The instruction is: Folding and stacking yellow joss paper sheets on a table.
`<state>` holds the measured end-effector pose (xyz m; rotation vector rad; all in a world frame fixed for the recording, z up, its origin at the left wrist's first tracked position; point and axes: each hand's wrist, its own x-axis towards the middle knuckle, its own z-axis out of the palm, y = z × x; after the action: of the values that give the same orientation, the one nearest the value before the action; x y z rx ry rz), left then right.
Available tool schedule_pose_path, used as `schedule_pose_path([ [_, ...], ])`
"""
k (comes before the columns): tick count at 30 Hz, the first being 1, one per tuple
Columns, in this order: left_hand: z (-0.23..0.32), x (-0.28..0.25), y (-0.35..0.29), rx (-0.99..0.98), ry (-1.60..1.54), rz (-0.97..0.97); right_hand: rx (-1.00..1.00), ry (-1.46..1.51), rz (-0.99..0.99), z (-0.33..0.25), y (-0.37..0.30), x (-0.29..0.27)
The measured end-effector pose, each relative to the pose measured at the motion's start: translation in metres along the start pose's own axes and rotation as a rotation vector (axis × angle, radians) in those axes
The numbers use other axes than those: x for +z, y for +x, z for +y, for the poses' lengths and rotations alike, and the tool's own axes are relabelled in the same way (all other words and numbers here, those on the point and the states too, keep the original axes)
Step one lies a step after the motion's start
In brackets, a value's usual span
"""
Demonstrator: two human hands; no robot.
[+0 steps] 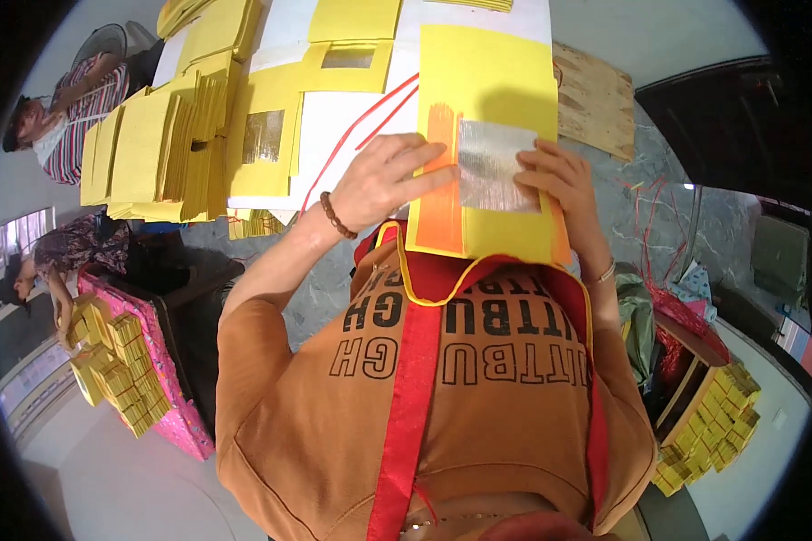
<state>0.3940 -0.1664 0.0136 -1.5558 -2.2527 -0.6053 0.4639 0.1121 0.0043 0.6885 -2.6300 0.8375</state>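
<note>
a yellow paper piece (501, 77) is laid at the near edge of a white table (334, 126), its lower end reaching over the edge toward a red apron (438, 279). on it, an orange strip (438, 225) is set beside a silver window (496, 176). the orange strip is touched by the fingertips of the left hand (392, 180), which is held half open, with nothing seen gripped. by the right hand (559, 176), its fingers loosely bent, the window's right edge is covered; its thumb is hidden, so whether the sheet's side is pinched cannot be told. red ribbons (356, 122) are strewn near the left hand, and yellow stacks (149, 149) are piled farther left.
</note>
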Motion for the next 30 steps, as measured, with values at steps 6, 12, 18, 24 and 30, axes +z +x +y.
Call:
schedule_pose_path([
  [6,0.000,0.002,0.006,-0.189,-0.248,0.089,0.068,0.036,-0.017,-0.004,0.008,-0.004],
  [12,-0.003,0.004,0.010,-0.295,-0.325,0.069,0.181,0.189,-0.004,0.002,0.010,-0.005],
  [18,-0.012,0.003,0.023,-0.562,-0.483,0.014,0.564,0.549,0.052,0.003,0.019,-0.004],
  [24,-0.020,0.016,0.027,-0.877,-0.826,0.014,0.726,0.687,0.183,0.001,0.024,0.006],
  [30,-0.020,0.012,0.035,-0.974,-0.981,0.088,0.719,0.712,0.326,-0.005,0.032,0.006],
])
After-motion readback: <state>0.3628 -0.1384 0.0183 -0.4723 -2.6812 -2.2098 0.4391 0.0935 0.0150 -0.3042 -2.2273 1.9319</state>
